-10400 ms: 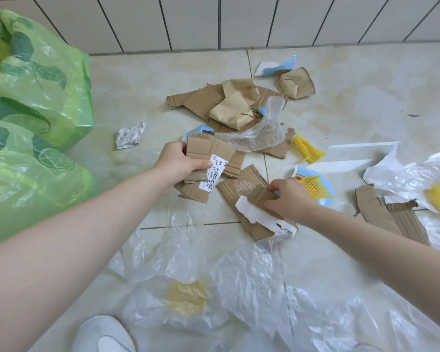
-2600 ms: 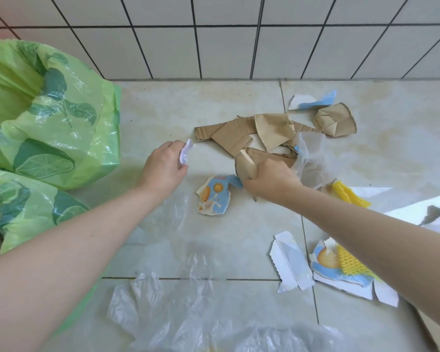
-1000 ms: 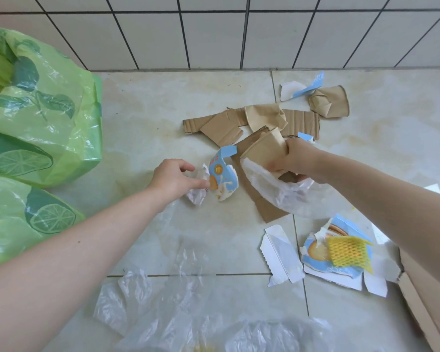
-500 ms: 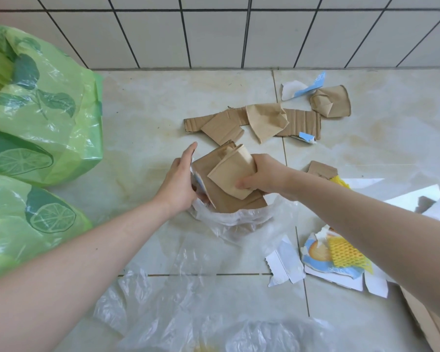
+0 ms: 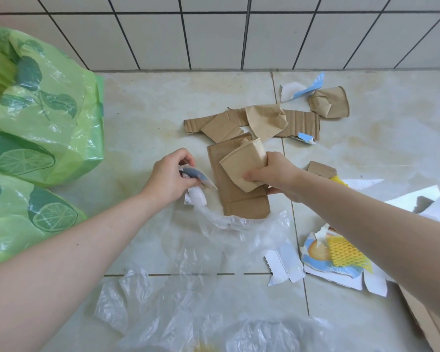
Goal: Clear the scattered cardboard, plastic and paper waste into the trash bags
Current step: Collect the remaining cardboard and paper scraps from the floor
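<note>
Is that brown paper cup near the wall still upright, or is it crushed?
Crushed. The paper cup lies flat on the floor beside the cardboard strip, its wall creased and folded in.

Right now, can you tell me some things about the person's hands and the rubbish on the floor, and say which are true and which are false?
1. The right hand holds brown cardboard pieces. True.
2. The left hand is empty. False: it grips crumpled paper and plastic scraps.
3. The green plastic trash bags printed with lime slices sit on the person's left. True.
4. The yellow foam net is inside a green bag. False: it lies on a torn blue and white printed carton on the floor.
5. The crushed brown paper cup lies near the tiled wall. True.
</note>
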A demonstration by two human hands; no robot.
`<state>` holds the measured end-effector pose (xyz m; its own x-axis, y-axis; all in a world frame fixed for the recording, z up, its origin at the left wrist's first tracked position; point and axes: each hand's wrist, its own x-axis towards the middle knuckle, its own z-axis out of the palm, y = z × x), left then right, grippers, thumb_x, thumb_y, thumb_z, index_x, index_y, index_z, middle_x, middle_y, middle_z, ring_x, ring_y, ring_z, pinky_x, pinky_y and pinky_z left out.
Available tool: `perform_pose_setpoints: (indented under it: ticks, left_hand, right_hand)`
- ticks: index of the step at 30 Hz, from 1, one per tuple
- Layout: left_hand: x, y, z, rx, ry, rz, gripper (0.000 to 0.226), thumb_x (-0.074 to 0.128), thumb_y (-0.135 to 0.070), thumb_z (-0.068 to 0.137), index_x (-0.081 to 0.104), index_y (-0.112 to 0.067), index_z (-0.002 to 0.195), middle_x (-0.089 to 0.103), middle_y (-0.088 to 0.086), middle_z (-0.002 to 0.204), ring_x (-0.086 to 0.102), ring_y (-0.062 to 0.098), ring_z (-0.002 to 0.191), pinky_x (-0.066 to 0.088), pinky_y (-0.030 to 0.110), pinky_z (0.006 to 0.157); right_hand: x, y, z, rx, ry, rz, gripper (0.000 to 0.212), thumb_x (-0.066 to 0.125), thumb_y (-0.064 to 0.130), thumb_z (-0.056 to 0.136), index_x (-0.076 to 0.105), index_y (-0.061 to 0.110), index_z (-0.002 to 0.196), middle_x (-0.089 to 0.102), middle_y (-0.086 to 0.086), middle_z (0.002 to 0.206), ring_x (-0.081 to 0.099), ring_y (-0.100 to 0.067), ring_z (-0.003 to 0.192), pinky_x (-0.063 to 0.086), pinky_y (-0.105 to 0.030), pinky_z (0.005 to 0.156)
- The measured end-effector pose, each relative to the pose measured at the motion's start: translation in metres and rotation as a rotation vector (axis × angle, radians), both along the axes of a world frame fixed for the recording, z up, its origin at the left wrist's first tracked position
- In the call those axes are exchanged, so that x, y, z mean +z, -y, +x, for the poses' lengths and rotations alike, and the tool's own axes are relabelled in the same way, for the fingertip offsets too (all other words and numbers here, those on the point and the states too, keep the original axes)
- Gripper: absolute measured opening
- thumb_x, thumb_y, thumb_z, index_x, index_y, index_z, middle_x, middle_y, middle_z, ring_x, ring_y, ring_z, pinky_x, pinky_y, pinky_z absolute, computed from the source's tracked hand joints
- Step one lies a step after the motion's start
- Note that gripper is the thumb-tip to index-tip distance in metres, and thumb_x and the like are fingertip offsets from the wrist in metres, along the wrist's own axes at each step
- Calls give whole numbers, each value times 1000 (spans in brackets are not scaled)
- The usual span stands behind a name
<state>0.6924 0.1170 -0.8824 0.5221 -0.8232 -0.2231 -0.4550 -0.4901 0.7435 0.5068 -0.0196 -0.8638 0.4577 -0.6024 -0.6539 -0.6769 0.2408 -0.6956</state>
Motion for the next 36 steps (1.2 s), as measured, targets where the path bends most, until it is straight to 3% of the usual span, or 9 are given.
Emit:
perform_pose_setpoints:
  ticks: [5, 8, 10, 13, 18, 22, 27, 31, 36]
  left_hand:
    - [11, 16, 21, 170, -10, -51, 57, 84, -12, 65, 61, -21, 116, 61, 5, 98, 61, 20, 80, 48, 25, 78]
    - [18, 37, 42, 340, -108, -92, 35, 86, -21, 55, 70, -20, 87, 69, 5, 95, 67, 25, 89, 55, 37, 86]
    - [22, 52, 57, 454, -175, -121, 31, 86, -23, 48, 66, -21, 72, 70, 8, 87, 70, 27, 84, 57, 44, 82]
    - [27, 77, 66, 510, -275, -143, 33, 83, -6, 64, 61, -11, 88, 66, 11, 93, 69, 26, 85, 57, 40, 84]
    - [17, 115, 72, 545, -336, -122, 31, 83, -5, 64, 62, -5, 87, 68, 12, 97, 71, 25, 83, 58, 38, 81]
    - [4, 136, 72, 527, -396, -98, 55, 84, -5, 59, 63, 2, 109, 69, 15, 102, 72, 26, 82, 59, 37, 78]
    - [-7, 143, 68, 375, -157, 62, 45, 83, -10, 62, 67, -2, 103, 69, 8, 101, 66, 23, 86, 56, 30, 78]
    - [-7, 129, 67, 154, 172, 195, 25, 78, -19, 69, 68, -4, 87, 62, 8, 83, 51, 21, 77, 36, 25, 65]
    - [-17, 112, 65, 31, 239, 162, 26, 79, -18, 72, 74, -6, 94, 69, 13, 96, 52, 20, 82, 36, 24, 70]
  right_hand:
    - [7, 15, 0, -73, 51, -42, 34, 71, 14, 80, 53, 18, 109, 63, -1, 98, 62, -15, 84, 57, -33, 75]
    - [10, 28, 8, -8, 36, -96, 31, 71, 12, 79, 53, 17, 104, 61, 1, 92, 59, -11, 76, 49, -23, 58]
    - [9, 37, 18, 68, -25, -142, 33, 75, 15, 75, 57, 14, 103, 63, -4, 99, 62, -18, 85, 54, -29, 68]
    - [4, 45, 38, 255, -176, -267, 47, 77, 30, 67, 60, 10, 105, 58, -8, 113, 56, -29, 104, 53, -43, 87]
    - [-7, 41, 72, 521, -338, -510, 52, 67, 35, 71, 51, 16, 117, 33, -6, 136, 30, -36, 120, 35, -38, 88]
    - [-14, 38, 86, 540, -377, -521, 44, 65, 40, 70, 48, 18, 105, 33, -8, 134, 28, -37, 121, 32, -43, 93]
    - [-23, 40, 89, 526, -384, -511, 47, 65, 40, 70, 49, 17, 107, 29, -6, 134, 28, -35, 120, 33, -43, 98]
    - [-25, 36, 90, 462, -386, -479, 43, 66, 36, 72, 46, 16, 103, 33, -9, 125, 29, -34, 119, 33, -41, 97]
    - [-21, 31, 93, 340, -357, -325, 29, 63, 25, 78, 39, 16, 90, 33, -9, 111, 32, -32, 121, 31, -35, 83]
